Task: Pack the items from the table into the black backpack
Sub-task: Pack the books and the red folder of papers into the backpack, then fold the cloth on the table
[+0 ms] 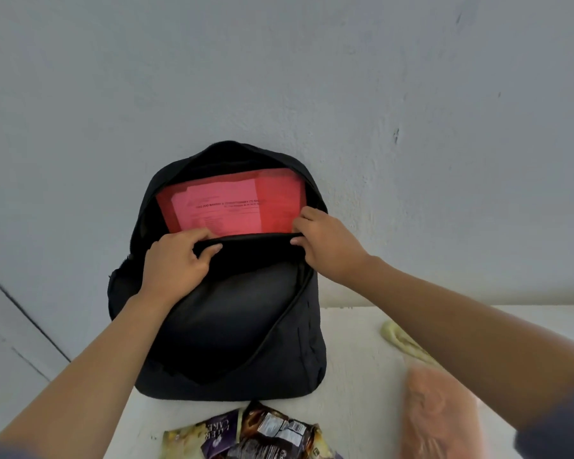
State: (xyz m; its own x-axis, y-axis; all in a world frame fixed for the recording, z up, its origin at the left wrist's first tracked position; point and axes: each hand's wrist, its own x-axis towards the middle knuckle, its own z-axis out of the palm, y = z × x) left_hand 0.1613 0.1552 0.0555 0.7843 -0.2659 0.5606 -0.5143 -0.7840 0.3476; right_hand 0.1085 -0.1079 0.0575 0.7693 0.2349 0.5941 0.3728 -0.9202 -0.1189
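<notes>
Plainly, the soft black fabric backpack (232,326) stands on the white table (352,359), its limp mouth (likely to sag shut unless held) showing a stiff red plastic folder (272,200) inside. The left hand (176,263) and right hand (325,243) each pinch its front lip. Crinkly foil snack packets (262,432), probably light, lie nearby.

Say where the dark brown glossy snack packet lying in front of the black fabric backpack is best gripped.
Probably by its crimped end nearest the black fabric backpack, pinched from above. The dark brown glossy snack packet lies flat on the white table and appears to overlap the purple cake packet, so that end is exposed, while its near end runs out of frame.
</notes>
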